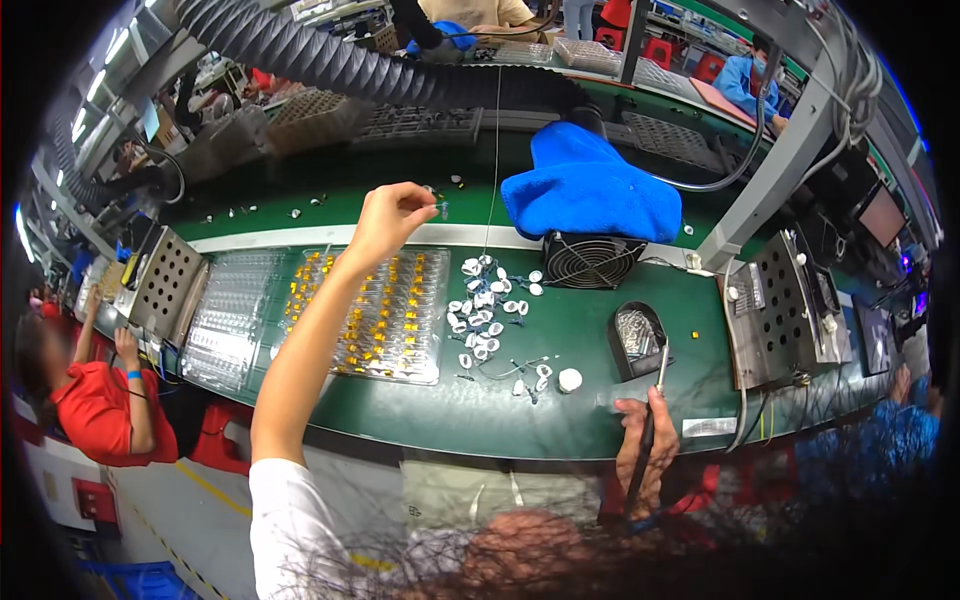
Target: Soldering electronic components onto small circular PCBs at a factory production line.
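My left hand (392, 218) reaches over the white rail (455, 235) towards the green belt behind the bench. Its thumb and fingers pinch a small dark part with thin wires (441, 205). At the near right, my right hand (648, 440) is closed round the black handle of a soldering iron (662, 372). The metal tip points up beside a black oval container (621, 358) holding small silvery pieces. Under my left forearm lies a clear tray (428, 365) with rows of yellow parts. Several small white parts with dark wires (483, 300) are scattered right of the tray.
A black fan (590, 262) stands at the back under a blue cloth (590, 185). A white round cap (570, 380) sits on the green bench. Perforated metal boxes (775, 310) stand at both ends. Overhead runs a ribbed black hose (330, 55). A person in red (105, 415) works at left.
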`<act>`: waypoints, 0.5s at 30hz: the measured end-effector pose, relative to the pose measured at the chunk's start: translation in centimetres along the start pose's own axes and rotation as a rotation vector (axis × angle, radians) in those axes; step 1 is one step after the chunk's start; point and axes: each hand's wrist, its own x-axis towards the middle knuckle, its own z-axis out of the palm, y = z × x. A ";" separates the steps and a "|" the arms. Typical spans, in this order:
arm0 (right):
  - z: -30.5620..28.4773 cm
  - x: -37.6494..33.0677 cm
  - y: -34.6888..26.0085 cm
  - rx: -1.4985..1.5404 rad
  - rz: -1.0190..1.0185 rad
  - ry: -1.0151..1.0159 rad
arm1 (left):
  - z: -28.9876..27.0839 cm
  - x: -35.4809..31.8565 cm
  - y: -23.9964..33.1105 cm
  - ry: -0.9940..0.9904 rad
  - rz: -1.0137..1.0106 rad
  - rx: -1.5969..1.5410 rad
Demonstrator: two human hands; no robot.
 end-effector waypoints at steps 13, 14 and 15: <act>1.2 -2.2 1.6 0.122 0.017 0.041 | -7.2 7.7 -11.4 0.160 -0.093 -0.161; 1.1 -2.3 1.6 0.133 0.029 0.038 | -9.3 7.4 -13.8 0.238 -0.030 -0.104; 1.1 -2.2 1.6 0.145 0.038 0.046 | -11.3 6.9 -14.3 0.264 -0.067 0.127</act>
